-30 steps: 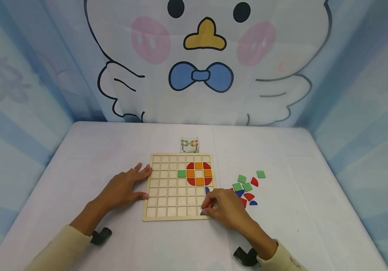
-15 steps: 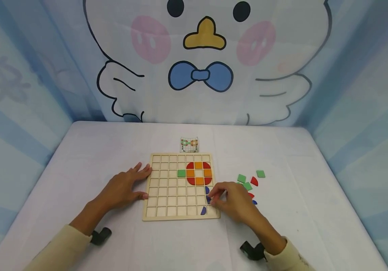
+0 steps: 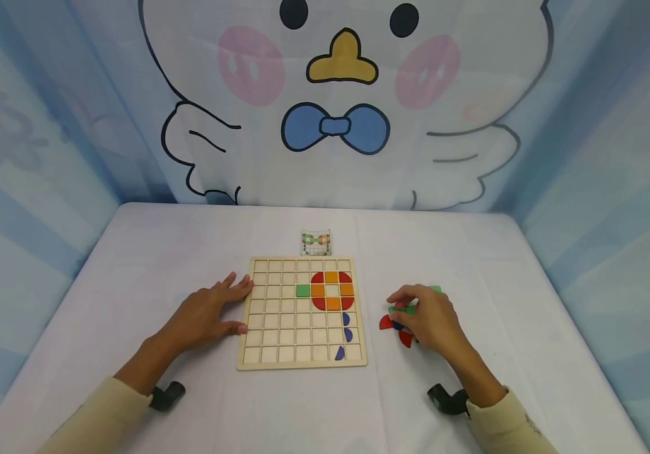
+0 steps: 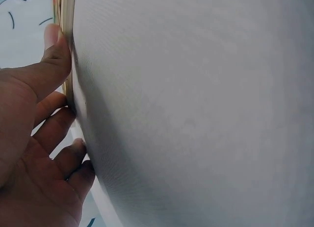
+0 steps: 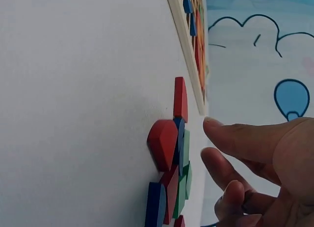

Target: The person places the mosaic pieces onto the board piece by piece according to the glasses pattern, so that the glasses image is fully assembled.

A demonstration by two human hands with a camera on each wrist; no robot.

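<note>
A wooden grid board (image 3: 302, 366) lies on the table. Red and orange pieces (image 3: 317, 290) form a ring on its upper right, with a green square (image 3: 302, 291) beside it. Down its right side sit blue half-circles (image 3: 348, 335), the lowest (image 3: 340, 353) tilted. My left hand (image 3: 202, 318) touches the board's left edge with thumb and fingertips spread. Over the loose pieces to the right is my right hand (image 3: 429, 318), thumb and forefinger apart and nothing visible between them. Red quarter-circles (image 3: 385, 322), a blue piece (image 5: 155, 205) and green squares (image 5: 180, 192) lie beneath, partly hidden.
A small pattern card (image 3: 316, 244) stands behind the board's far edge. White cloth covers the table (image 3: 461, 252), and a printed curtain (image 3: 336, 176) hangs behind it. Dark wrist cameras (image 3: 447, 400) are worn at both sleeves.
My right hand has let go of a blue half-circle at the board's lower right and moved right to the loose pieces. My left hand has stayed at the board's edge.
</note>
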